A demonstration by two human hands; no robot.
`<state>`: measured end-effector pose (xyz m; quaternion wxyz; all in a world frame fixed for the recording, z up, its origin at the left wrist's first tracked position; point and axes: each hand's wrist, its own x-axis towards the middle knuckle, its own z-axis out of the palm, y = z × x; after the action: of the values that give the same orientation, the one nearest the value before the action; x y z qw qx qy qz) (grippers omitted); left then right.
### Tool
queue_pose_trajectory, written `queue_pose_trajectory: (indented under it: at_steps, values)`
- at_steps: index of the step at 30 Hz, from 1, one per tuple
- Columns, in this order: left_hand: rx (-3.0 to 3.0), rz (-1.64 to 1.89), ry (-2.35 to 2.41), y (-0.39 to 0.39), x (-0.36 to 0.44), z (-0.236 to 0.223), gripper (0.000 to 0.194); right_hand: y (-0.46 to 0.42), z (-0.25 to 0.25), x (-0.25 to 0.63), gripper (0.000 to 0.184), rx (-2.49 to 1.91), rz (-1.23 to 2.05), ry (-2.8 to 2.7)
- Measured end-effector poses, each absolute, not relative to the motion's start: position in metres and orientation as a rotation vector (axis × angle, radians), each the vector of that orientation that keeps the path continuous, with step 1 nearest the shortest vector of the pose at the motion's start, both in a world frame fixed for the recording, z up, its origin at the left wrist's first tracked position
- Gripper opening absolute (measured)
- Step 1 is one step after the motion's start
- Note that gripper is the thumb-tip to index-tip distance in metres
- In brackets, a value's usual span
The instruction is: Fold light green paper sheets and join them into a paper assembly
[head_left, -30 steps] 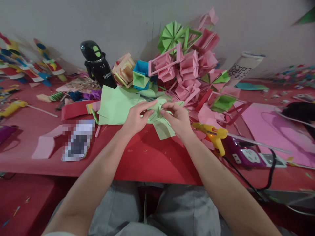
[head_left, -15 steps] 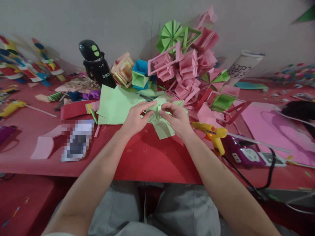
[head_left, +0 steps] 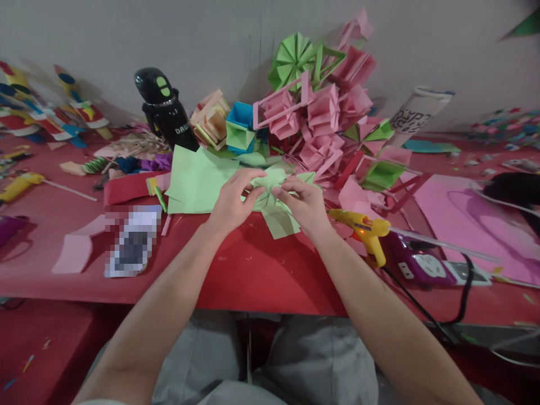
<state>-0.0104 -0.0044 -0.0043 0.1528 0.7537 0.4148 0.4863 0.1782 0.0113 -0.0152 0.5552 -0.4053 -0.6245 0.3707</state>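
Between my two hands is a small folded piece of light green paper (head_left: 270,179). My left hand (head_left: 236,197) pinches its left side with thumb and fingers. At its right side my right hand (head_left: 301,202) is closed, thumb against fingertips, on the same piece. Beneath the hands lies a loose green paper square (head_left: 280,220), one corner towards me. A larger green sheet (head_left: 200,183) spreads out left of and behind my left hand. The folds inside the fingers are partly hidden.
Right of my right hand lies a yellow glue gun (head_left: 365,225) beside a purple power strip (head_left: 422,261). Behind stand pink paper lanterns (head_left: 323,109), a blue paper box (head_left: 241,119) and a black bottle (head_left: 166,109). A blurred-out phone (head_left: 134,242) lies at left.
The folded green paper has turned between my fingers and now shows a broader, flatter face. My right fingers have shifted slightly to the right; the arms have hardly moved.
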Motion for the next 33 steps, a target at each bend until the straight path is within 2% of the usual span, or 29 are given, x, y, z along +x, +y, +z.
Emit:
queue_pose_trajectory:
  at_steps: [2,6,14,21,26,33]
  values:
    - [2.217,1.370,1.169,-0.005,-0.011,-0.003,0.022,0.011,-0.015,0.179,0.027,-0.973,0.854,-1.492]
    - [2.259,1.320,1.166,-0.004,-0.011,-0.002,0.025,0.009,-0.014,0.179,0.022,-0.954,0.778,-1.535]
    - [2.261,1.439,1.079,-0.002,-0.012,0.001,0.012,0.001,-0.009,0.175,0.003,-0.866,0.540,-1.587]
    - [2.223,1.488,1.075,-0.004,-0.011,0.004,0.012,-0.002,-0.007,0.176,0.005,-0.837,0.474,-1.621]
    - [2.228,1.535,1.090,-0.005,-0.010,0.004,0.012,-0.001,-0.006,0.177,0.009,-0.835,0.544,-1.683]
    - [2.274,1.471,1.046,-0.005,-0.011,0.003,0.010,-0.003,-0.006,0.176,0.011,-0.794,0.455,-1.719]
